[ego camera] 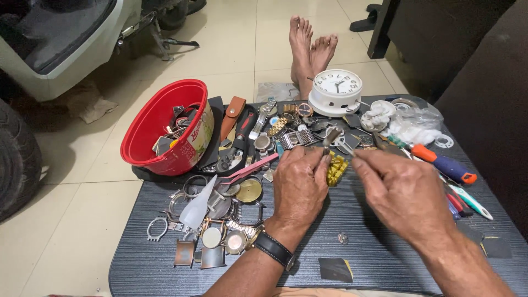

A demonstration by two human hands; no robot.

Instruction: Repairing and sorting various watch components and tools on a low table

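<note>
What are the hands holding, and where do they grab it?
The left hand pinches a small metal watch part by its lower end; the right hand grips slim tweezers by their back end.

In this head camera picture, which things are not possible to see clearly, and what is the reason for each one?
- Small part pinched in the left hand: head view, too small and covered by the fingers.
- Thin metal tool in the right hand: its tip is blurred.
- Contents of the red tub: its wall hides most of them.
- Vehicle at upper left: cut off by the picture edge.
- Tiny piece on the grey board: too small to tell.
</note>
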